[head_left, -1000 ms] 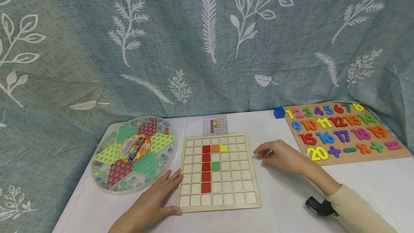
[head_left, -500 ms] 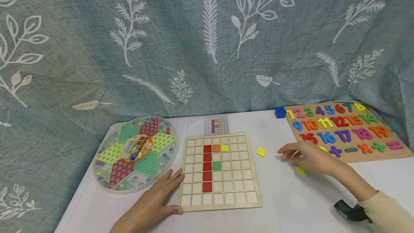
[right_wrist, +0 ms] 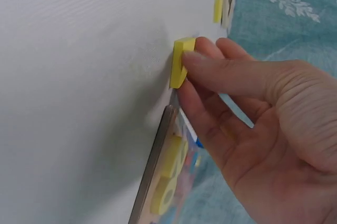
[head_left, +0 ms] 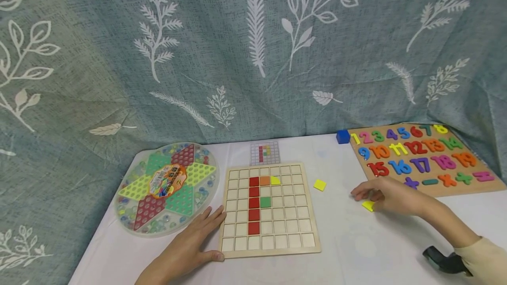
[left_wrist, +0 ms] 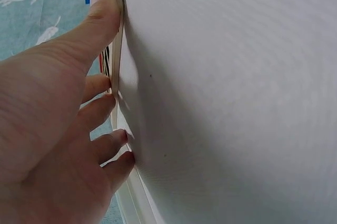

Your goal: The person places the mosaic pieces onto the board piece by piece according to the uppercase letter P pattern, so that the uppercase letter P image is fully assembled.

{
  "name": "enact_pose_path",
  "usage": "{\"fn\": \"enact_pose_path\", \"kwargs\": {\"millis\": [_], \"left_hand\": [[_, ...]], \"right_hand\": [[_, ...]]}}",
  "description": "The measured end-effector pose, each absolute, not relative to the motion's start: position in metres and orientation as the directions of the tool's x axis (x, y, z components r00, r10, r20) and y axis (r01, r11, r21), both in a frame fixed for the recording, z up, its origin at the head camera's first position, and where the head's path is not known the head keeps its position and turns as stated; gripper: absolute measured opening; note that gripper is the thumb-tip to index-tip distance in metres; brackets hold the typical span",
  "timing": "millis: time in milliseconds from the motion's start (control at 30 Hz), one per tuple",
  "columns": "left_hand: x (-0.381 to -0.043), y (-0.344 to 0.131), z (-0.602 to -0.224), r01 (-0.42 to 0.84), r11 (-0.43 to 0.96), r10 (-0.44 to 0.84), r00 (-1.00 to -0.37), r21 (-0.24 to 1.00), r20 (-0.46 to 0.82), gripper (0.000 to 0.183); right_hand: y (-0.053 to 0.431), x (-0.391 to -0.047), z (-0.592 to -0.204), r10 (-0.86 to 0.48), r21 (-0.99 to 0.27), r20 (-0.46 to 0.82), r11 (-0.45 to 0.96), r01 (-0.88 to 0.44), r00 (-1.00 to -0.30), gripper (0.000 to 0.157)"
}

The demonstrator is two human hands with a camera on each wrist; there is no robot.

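My left hand (head_left: pixel 189 246) rests against the left side of a wooden grid board (head_left: pixel 271 254), fingers extended and thumb at the near corner. In the left wrist view, the thumb and fingertips of that hand (left_wrist: pixel 68 103) touch the board's edge (left_wrist: pixel 120 40). Set in the grid are a column of red squares (head_left: pixel 254 203), an orange square (head_left: pixel 264 181), a yellow quarter-round tile (head_left: pixel 274 180) and a green square (head_left: pixel 265 202). Right of the board, my right hand (head_left: pixel 396 196) pinches a yellow tile (right_wrist: pixel 180 63) at the tabletop; its fingers partly hide the tile's outline.
A loose yellow square (head_left: pixel 320 184) lies beside the board. Behind the board is a small pattern card (head_left: pixel 264 153). A marble-filled star game board (head_left: pixel 166 188) stands left; a number board (head_left: pixel 420 162) and blue cube (head_left: pixel 343 137) are at right.
My right hand has moved right, away from the grid board, to the yellow tile near the number board. The loose yellow square now lies in view beside the grid. My left hand stays put.
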State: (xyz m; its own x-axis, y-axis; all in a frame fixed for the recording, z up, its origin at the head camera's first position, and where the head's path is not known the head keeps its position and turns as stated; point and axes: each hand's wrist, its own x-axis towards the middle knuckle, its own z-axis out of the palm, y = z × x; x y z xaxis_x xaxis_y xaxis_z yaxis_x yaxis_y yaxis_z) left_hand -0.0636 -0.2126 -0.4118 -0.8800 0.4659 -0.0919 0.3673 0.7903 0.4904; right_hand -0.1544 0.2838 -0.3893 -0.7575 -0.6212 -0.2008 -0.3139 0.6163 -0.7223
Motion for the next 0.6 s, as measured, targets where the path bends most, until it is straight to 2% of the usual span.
{"fn": "enact_pose_path", "kwargs": {"millis": [267,433,600], "left_hand": [[-0.0652,-0.2118,-0.4131,0.355,0.789,0.460,-0.883,0.502,-0.098,0.096],[-0.0656,-0.2111,-0.4131,0.353,0.790,0.457,-0.884,0.501,-0.097,0.096],[-0.0652,-0.2106,-0.4131,0.347,0.788,0.455,-0.885,0.509,-0.101,0.096]], "right_hand": [[0.2883,-0.1512,-0.3924,-0.636,-0.736,-0.189,0.596,-0.321,-0.748,0.037],[0.2853,-0.1496,-0.3937,-0.624,-0.699,-0.155,0.618,-0.361,-0.766,0.034],[0.2818,-0.1500,-0.3949,-0.588,-0.681,-0.177,0.653,-0.333,-0.789,0.035]]}}
